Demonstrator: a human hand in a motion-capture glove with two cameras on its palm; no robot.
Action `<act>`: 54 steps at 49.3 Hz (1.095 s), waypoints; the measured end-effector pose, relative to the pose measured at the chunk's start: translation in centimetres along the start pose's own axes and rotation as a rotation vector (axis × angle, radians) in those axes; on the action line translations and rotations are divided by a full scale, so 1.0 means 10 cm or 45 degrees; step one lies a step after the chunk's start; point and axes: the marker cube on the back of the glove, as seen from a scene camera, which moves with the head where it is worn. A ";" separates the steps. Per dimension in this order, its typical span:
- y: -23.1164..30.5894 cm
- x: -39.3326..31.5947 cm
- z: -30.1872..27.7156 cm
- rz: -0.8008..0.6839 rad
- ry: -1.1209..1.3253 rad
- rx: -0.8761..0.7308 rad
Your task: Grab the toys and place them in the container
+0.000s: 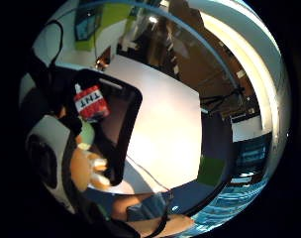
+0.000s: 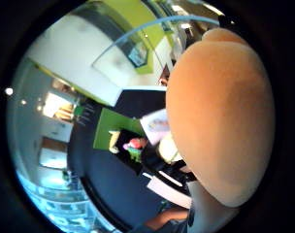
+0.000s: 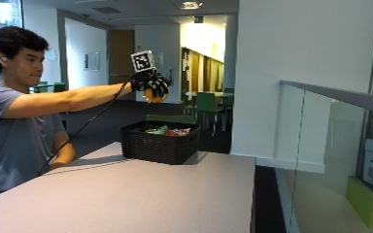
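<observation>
Left of centre in the upper part of the outside view, the gloved right hand (image 3: pixel 150 85) is held out at arm's length, high above a dark woven basket (image 3: pixel 159 145), its fingers curled round a small orange toy (image 3: pixel 153 96); only a sliver of that toy shows beneath the glove, so its shape cannot be made out there. The basket stands on the pale table (image 3: pixel 141 199) near its far edge, at middle height in the frame, and holds several toys, of which only red and green tops (image 3: pixel 167 130) peek over the rim. From the little finger side palm view the basket's interior (image 1: pixel 118 119) shows, with a red block lettered TNT (image 1: pixel 91 103) and orange and pale green shapes beside it, partly cut off by the hand's straps. The thumb side palm view is mostly blocked by the orange toy's rounded surface (image 2: pixel 220 116), close against the palm. The person's other hand is hidden behind the table edge.
</observation>
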 end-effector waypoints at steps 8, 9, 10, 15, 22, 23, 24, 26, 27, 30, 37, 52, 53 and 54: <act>-0.05 -0.38 0.09 0.141 -0.090 -0.036; -0.05 -0.42 0.09 0.129 -0.091 -0.024; -0.04 -0.43 0.08 0.105 -0.071 -0.013; 0.00 -0.30 0.06 -0.042 0.141 0.013; 0.00 -0.23 -0.11 0.104 0.008 0.053; 0.01 -0.20 -0.13 0.080 0.007 0.056; 0.03 -0.16 -0.14 0.041 0.012 0.060; 0.09 -0.06 -0.17 -0.072 0.024 0.067; 0.11 -0.01 -0.19 -0.111 0.028 0.070; 0.12 0.18 -0.23 -0.047 0.064 0.085; 0.16 0.75 -0.28 0.219 0.189 0.100; 0.61 2.04 -0.32 0.433 0.301 0.092; 0.64 2.10 -0.32 0.440 0.301 0.090; 0.67 2.17 -0.31 0.446 0.299 0.088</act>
